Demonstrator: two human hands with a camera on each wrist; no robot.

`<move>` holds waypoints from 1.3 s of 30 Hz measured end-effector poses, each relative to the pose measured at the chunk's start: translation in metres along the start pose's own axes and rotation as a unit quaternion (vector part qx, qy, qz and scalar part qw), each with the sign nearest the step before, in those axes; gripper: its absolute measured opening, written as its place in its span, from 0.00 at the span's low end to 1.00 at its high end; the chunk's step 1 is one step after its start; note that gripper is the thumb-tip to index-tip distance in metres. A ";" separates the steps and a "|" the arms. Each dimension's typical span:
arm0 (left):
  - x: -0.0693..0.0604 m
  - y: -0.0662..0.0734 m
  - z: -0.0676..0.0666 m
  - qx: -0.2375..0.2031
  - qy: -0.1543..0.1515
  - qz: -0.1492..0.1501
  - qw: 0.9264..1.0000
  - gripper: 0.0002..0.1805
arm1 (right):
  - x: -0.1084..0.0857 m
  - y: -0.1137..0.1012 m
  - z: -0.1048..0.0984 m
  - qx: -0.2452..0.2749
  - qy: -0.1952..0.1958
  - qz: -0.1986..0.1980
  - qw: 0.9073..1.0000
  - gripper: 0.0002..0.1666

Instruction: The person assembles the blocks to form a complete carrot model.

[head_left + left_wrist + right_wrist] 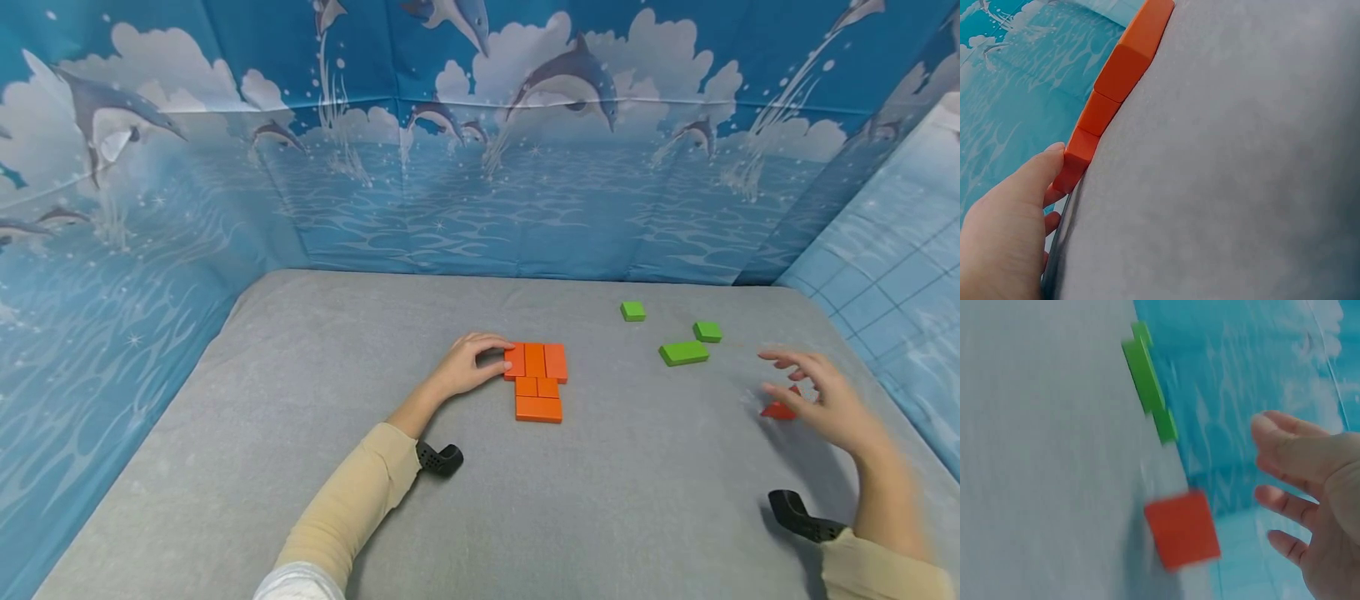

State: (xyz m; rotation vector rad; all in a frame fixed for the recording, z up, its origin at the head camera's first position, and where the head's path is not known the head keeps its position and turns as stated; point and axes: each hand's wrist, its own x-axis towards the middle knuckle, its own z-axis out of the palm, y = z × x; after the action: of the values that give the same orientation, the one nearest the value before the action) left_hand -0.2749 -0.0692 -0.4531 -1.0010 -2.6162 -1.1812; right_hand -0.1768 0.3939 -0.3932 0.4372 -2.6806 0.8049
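A flat arrangement of several orange blocks lies mid-table, their sides touching, wider at the far end. My left hand is at the arrangement's far left corner, pinching the reddish-orange end block between thumb and fingers; part of the fingers is hidden behind it in the left wrist view. On the right, my right hand is in the air with fingers spread and loosely bent, holding nothing. Below and partly behind it sits a red triangular block, seen blurred as a red face in the right wrist view.
Beyond the orange blocks, to the right, lie a small green block, another small green block and a longer green block. The grey cloth-covered table is bordered by a blue dolphin curtain at the back and sides.
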 end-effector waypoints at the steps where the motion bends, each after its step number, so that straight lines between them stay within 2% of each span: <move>1: 0.000 0.000 0.000 -0.001 0.000 0.000 1.000 0.18 | -0.003 0.005 -0.003 0.000 -0.003 0.000 1.000 0.24; 8: 0.000 0.000 0.000 0.000 -0.001 0.001 1.000 0.18 | -0.019 0.031 -0.012 -0.046 -0.042 0.012 0.998 0.24; 14: 0.000 -0.001 0.000 0.001 -0.001 0.002 1.000 0.18 | -0.025 0.043 -0.009 -0.052 -0.082 0.072 0.993 0.21; 20: 0.001 -0.002 0.001 -0.001 0.001 0.003 1.000 0.18 | -0.029 0.050 -0.008 -0.037 -0.072 0.055 0.995 0.19; 23: 0.001 -0.002 0.001 -0.002 0.000 0.000 1.000 0.18 | -0.029 0.051 -0.007 -0.034 -0.065 0.062 0.995 0.18; 27: 0.001 -0.002 0.001 0.001 0.001 0.000 1.000 0.18 | -0.028 0.050 -0.003 -0.042 -0.066 0.091 0.993 0.19; 31: 0.001 -0.002 0.001 0.003 0.002 0.004 1.000 0.18 | -0.026 0.046 -0.002 -0.055 -0.069 0.103 0.991 0.21; 35: 0.001 -0.002 0.001 -0.002 0.001 0.003 1.000 0.18 | -0.018 0.033 -0.002 -0.058 -0.078 0.092 0.991 0.23; 39: 0.000 -0.002 0.000 -0.004 -0.003 -0.001 1.000 0.18 | -0.004 0.009 0.004 -0.048 -0.075 0.061 0.994 0.23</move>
State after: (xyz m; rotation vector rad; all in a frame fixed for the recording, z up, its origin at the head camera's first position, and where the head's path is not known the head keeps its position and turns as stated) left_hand -0.2764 -0.0699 -0.4546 -1.0055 -2.6193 -1.1912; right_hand -0.1775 0.3995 -0.4027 0.3255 -2.8957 0.6979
